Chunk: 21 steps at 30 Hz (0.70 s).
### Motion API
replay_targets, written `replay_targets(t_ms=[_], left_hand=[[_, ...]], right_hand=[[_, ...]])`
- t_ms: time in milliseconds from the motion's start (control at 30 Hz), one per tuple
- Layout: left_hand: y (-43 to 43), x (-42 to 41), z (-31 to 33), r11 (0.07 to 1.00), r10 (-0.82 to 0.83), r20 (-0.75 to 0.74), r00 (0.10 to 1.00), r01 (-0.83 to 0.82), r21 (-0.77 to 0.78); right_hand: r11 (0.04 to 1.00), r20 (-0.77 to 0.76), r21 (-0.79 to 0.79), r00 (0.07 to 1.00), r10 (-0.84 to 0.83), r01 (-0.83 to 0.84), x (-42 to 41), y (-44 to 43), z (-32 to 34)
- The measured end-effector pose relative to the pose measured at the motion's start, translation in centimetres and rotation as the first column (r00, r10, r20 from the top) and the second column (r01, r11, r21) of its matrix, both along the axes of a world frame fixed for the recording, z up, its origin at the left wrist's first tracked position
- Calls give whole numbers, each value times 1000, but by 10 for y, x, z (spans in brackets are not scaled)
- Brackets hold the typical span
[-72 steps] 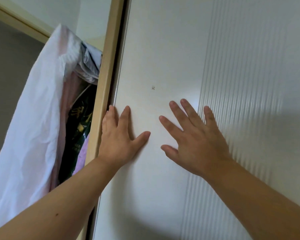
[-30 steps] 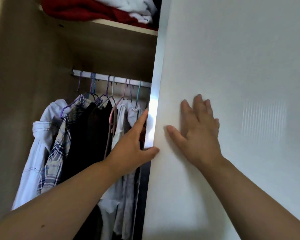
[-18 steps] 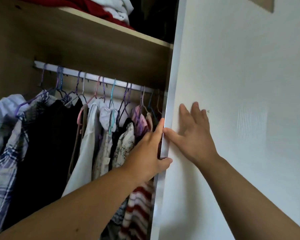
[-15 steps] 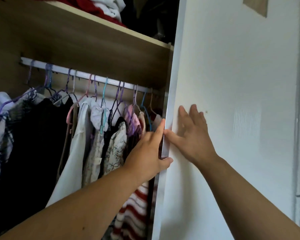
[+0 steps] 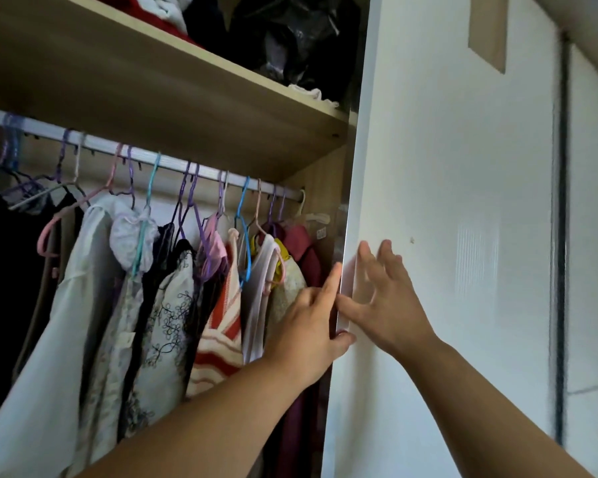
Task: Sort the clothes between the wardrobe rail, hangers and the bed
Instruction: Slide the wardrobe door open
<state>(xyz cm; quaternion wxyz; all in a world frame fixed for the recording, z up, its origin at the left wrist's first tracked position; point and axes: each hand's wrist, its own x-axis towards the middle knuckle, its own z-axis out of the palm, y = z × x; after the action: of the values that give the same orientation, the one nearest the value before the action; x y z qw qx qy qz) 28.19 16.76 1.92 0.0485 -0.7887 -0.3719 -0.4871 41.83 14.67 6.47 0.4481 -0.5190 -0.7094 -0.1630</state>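
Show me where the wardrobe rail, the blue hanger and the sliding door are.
wardrobe rail [image 5: 171, 163]: head view, a bare stretch near its middle.
blue hanger [image 5: 246, 243]: head view, its neck below the hook.
sliding door [image 5: 446, 167]: head view, the bare white panel, upper part.

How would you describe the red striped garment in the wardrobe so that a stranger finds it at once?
Look along the white rail under the wooden shelf, toward its right end. The striped garment hangs just left of the left hand; it alone has broad red and cream stripes.
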Motion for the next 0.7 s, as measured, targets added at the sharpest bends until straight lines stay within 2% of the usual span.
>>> replay_targets(t_ms=[367, 533, 600, 700], left_hand=[[7, 27, -2, 1000, 13, 36, 999, -12, -25], [-3, 19, 3, 994, 17, 14, 1000, -15, -110], [-15, 9, 2, 991, 3, -6, 1000, -4, -135], [-37, -20, -6, 990, 114, -36, 993, -117, -77]], right_hand=[[1000, -2, 24, 1000, 5, -5, 23, 17, -2], [999, -24, 32, 1000, 1, 0, 17, 22, -8], [996, -54, 85, 998, 45, -41, 8, 19, -16], [967, -32, 203, 986, 163, -153, -19, 9, -40]])
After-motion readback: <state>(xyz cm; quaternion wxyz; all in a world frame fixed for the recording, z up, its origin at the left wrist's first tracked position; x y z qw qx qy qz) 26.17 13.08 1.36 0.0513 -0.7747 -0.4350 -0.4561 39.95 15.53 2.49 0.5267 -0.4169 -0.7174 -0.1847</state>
